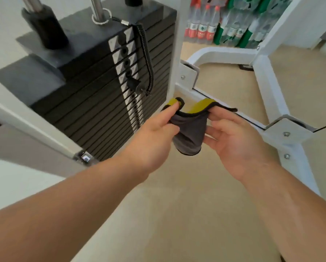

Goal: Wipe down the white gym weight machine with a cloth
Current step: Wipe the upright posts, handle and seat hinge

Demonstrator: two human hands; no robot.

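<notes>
Cloth [186,133] hangs pinched between left hand [154,140] and right hand [237,140], before weight machine [174,53].

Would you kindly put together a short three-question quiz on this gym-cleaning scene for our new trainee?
1. True or false: the cloth is plain white all over.
2. How many hands grip the cloth? A) none B) one C) two
3. Fill in: on the floor beyond the white frame stand shrink-wrapped packs of ____.

Key
1. False: it is grey and yellow with dark trim.
2. C: the left hand and the right hand each pinch its top edge.
3. bottles
</notes>
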